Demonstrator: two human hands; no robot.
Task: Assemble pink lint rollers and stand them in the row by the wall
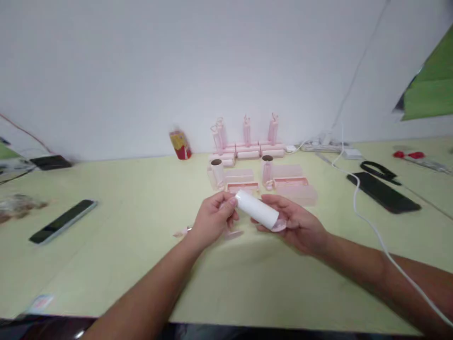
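Both my hands hold a white paper roll (257, 210) over the pale green table (141, 264). My left hand (212, 219) pinches the roll's far end with closed fingers. My right hand (293, 222) cradles its near end, where a pink cap (279, 225) shows under the roll. Small pink parts (233, 233) lie on the table beneath my hands. Behind them stand several pink lint-roller handles and cases (247, 151), and another roll (216, 171) stands upright.
A red can (180, 144) stands by the wall. A phone (63, 220) lies at the left, another dark phone (384, 191) at the right beside black scissors (377, 169). A white cable (371, 226) runs across my right forearm.
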